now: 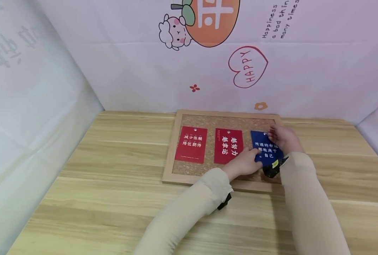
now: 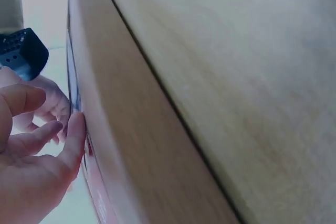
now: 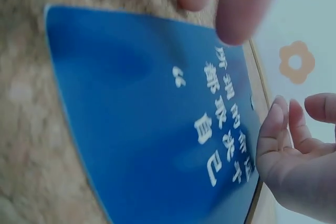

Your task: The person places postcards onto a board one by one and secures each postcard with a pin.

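Observation:
A blue card with white Chinese characters lies on the right part of a framed cork board. My left hand reaches in from the left, its fingers extended at the card's left edge; one fingertip rests at the board in the left wrist view. My right hand is at the card's upper right, fingers loosely bent near a small pale spot at its top. In the right wrist view, that hand shows nothing held between its fingers. The blue card fills the middle there.
Two red cards, one at the left and one in the middle, lie on the same board. The board is on a wood-grain table, close to a printed white backdrop. Each wrist wears a black device.

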The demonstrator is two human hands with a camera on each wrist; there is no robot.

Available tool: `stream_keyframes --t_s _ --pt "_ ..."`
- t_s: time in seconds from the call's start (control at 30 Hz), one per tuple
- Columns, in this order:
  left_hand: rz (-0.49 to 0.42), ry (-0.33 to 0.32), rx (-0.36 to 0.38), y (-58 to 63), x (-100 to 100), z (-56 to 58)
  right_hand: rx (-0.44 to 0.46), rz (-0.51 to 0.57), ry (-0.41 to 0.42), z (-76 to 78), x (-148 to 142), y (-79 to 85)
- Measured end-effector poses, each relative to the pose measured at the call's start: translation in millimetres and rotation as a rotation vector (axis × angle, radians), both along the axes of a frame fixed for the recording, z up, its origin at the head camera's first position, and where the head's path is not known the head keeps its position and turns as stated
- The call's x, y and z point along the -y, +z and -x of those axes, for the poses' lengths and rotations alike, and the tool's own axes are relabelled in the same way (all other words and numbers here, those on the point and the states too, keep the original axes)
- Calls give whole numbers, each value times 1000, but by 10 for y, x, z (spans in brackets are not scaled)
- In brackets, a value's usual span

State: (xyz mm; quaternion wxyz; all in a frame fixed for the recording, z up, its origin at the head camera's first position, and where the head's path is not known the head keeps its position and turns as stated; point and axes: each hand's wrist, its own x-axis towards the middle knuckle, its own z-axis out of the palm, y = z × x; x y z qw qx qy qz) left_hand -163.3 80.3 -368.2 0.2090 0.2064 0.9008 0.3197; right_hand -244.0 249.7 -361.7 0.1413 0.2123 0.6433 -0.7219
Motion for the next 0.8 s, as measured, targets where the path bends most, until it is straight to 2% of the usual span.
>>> stream_keyframes --t_s 0.07,0.2,0.3,0.4,0.5,0.67,0.8 --pt "-22 -2 -14 16 -6 2 -24 -88 0 -7 38 29" --pt "-41 12 -43 75 -8 27 -115 -344 -31 -7 145 116" --pt "10 60 -73 144 20 57 -209 -490 -69 11 224 191" --pt "93 118 -141 220 76 101 -293 -627 -66 27 277 259" --pt "164 157 -255 303 187 178 -370 -769 -23 36 310 312" --pt "226 246 -430 451 460 380 -468 -1057 120 67 359 374" --pt "217 351 -497 512 716 549 -490 -1234 252 85 397 413"
